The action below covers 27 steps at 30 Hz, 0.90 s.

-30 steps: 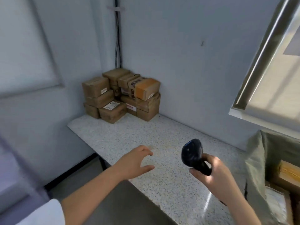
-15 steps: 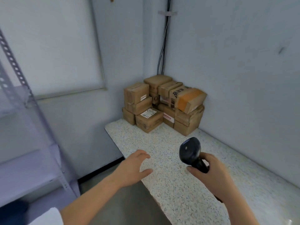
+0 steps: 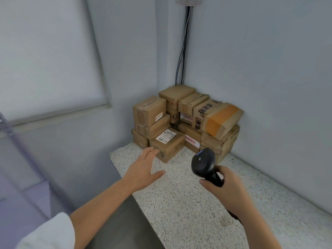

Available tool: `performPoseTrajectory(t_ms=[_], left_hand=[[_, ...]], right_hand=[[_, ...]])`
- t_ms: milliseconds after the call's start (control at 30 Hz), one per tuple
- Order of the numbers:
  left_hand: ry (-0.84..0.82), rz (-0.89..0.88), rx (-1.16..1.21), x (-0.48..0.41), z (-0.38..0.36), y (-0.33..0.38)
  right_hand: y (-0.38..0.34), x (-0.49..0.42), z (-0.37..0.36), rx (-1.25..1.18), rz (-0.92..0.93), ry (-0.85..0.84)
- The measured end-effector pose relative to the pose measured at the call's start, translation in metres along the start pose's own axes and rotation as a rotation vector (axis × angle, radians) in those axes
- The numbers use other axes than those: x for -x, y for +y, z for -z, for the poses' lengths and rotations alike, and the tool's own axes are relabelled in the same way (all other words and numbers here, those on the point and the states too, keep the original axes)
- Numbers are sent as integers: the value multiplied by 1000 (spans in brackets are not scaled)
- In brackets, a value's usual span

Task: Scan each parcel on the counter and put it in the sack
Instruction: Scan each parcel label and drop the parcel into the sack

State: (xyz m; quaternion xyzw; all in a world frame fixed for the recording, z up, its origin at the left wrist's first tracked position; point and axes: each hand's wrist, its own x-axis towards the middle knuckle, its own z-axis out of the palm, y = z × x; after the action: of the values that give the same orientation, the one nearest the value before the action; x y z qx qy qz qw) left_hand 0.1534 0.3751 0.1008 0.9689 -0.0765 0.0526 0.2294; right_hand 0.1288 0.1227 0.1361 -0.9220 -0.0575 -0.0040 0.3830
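Your left hand hovers over the surface, fingers spread wide and empty, just short of the front labelled parcel. The parcel stack sits in the surface's far corner. Your right hand fingers wrap the barcode scanner handle.

The scene is lit evenly by cool, diffuse light, brightest on the blind left of the stack of parcels. Soft shadows are cast between its boxes. Far left of the stack, the shelf frame is blurred and bowed.
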Motion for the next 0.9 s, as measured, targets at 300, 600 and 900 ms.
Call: performPoseTrajectory(t_ms=[300, 600, 900], left_hand=[[4, 1, 23, -132, 23, -77], [-12, 143, -45, -250, 45, -156], [5, 252, 71, -309, 33, -180]], right_hand=[[-48, -83, -59, -49, -108, 117], [-90, -138, -90, -19, -189, 222], [-102, -140, -100, 9, -299, 252]])
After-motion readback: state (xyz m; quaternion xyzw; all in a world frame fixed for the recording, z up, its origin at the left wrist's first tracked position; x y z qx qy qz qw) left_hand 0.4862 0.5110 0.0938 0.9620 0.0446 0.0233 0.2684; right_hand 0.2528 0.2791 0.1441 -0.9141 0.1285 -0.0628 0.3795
